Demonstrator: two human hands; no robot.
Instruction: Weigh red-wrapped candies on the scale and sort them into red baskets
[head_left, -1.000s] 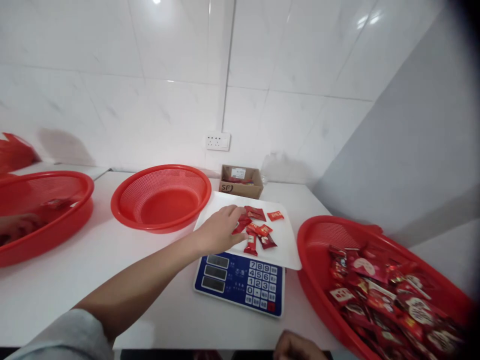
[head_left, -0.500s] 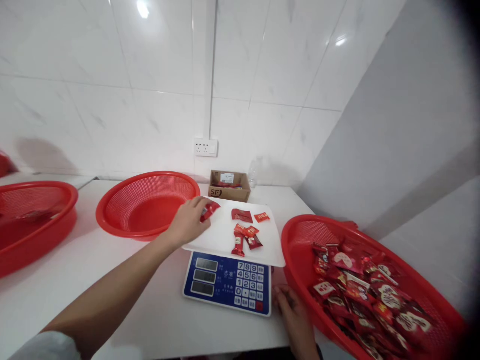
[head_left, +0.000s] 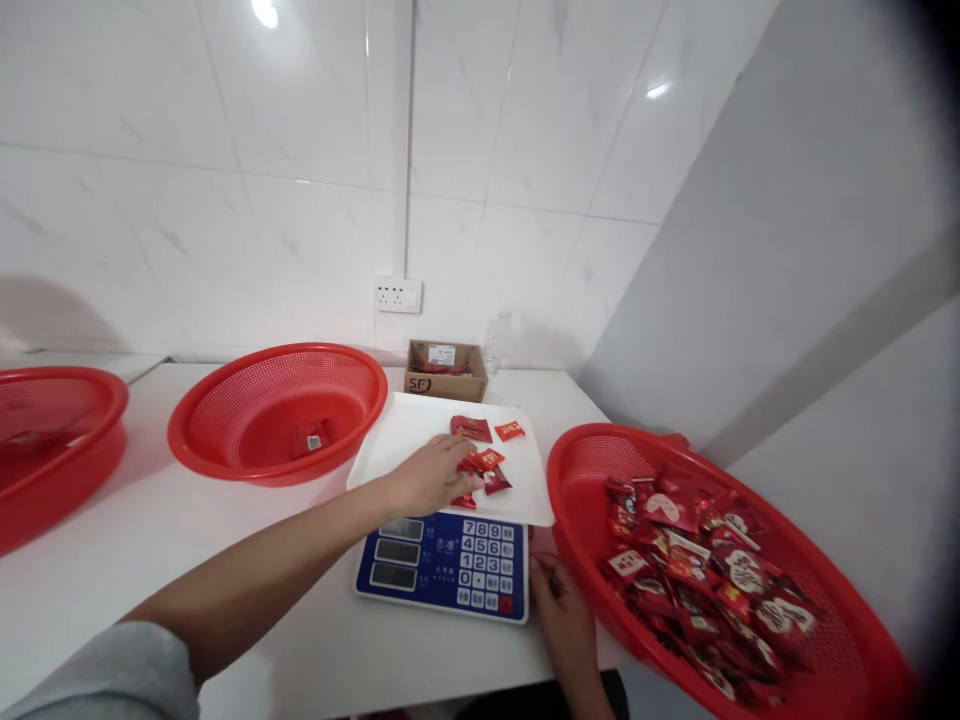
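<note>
My left hand reaches over the white weighing tray, its fingers apart around a small cluster of red wrapped candies. Those fingers hide part of the cluster. Farther back on the tray lie a dark red packet and a small bright red packet. Below the tray is the blue keypad panel of the digital scale. My right hand rests on the table beside the panel's right edge, fingers loosely bent and slightly apart, with nothing visible in them.
A red basket at left holds one red packet. Another red basket stands at the far left. Many red packets fill the basket on the right. Behind the tray are a cardboard box and a clear bottle.
My left hand has let go of a red packet, which now lies in the left basket, and has moved right to the candies. The view has shifted slightly.
</note>
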